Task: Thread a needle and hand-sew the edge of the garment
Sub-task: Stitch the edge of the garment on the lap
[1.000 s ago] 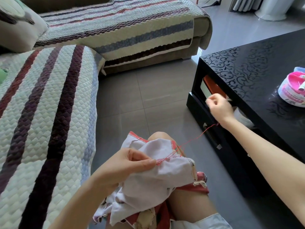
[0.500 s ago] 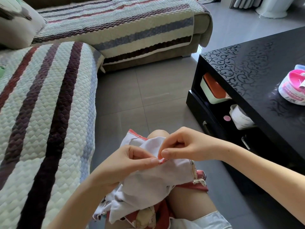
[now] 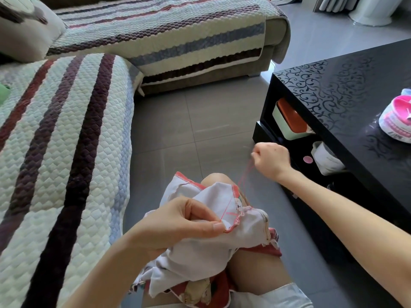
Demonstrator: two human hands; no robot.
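A white garment [image 3: 204,247] with red-stitched edges lies bunched over my knee. My left hand [image 3: 178,223] pinches its edge between thumb and fingers, right beside the fresh red stitches. My right hand [image 3: 270,160] is raised up and to the right of the cloth, fingers curled round something too small to make out, presumably the needle. A red thread [image 3: 243,176] runs doubled from that hand down to the seam.
A black coffee table [image 3: 347,90] stands close on the right, its lower shelf holding a box [image 3: 289,121] and a cup [image 3: 327,156]. A pink and white tub [image 3: 398,121] sits on top. A striped quilted sofa [image 3: 66,141] fills the left. Grey floor tiles lie between.
Half a second ago my right hand was at the seam beside my left thumb. It has since pulled up and to the right, drawing the red thread out. My left hand kept its hold.
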